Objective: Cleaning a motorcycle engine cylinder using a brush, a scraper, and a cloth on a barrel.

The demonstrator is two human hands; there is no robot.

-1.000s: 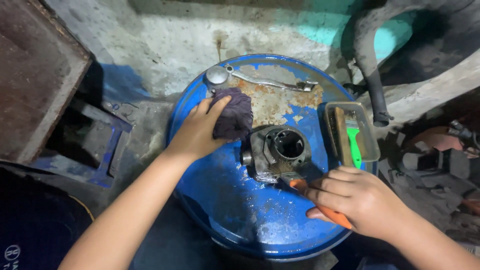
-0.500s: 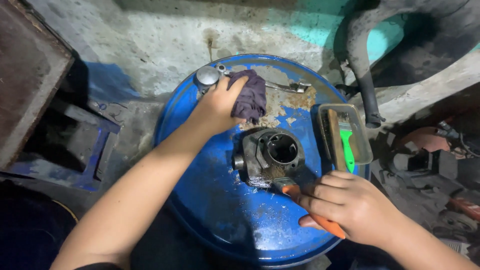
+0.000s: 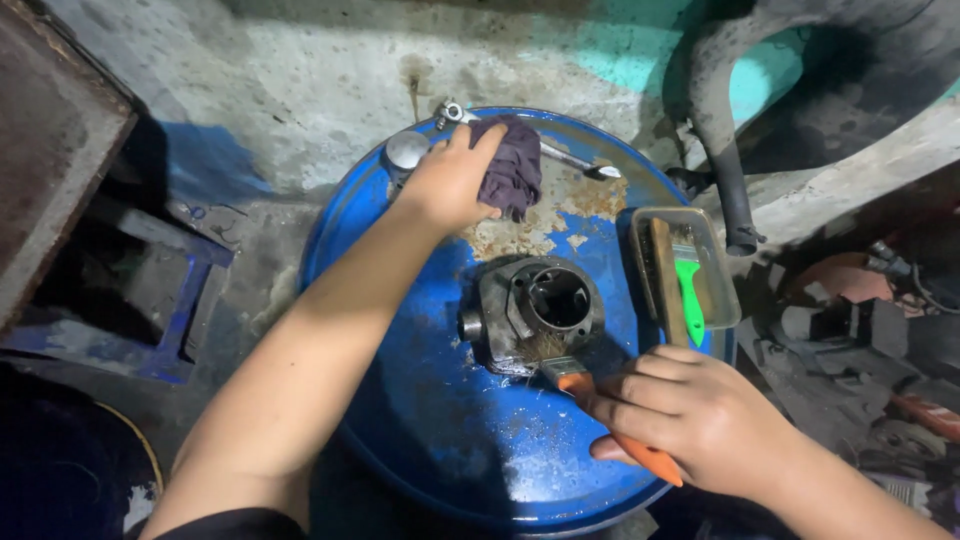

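Note:
A grey metal engine cylinder [image 3: 530,310] lies on the lid of a blue drum [image 3: 430,430]. My right hand [image 3: 690,415] grips an orange-handled paintbrush [image 3: 600,400], whose bristles touch the cylinder's near edge. My left hand [image 3: 450,180] reaches to the far side of the lid and holds a dark purple rag [image 3: 515,170]. Next to the rag sit a small round metal piece [image 3: 405,150] and a long steel wrench [image 3: 570,160].
A shallow tray [image 3: 715,270] at the lid's right edge holds a wooden-handled brush and a green-handled brush. A curved dark exhaust pipe [image 3: 720,130] stands behind right. A blue metal stand [image 3: 170,300] is on the left, cluttered parts on the right floor.
My left hand has lifted the rag from beside the cylinder and carried it toward the lid's far edge. The right hand keeps the brush against the cylinder.

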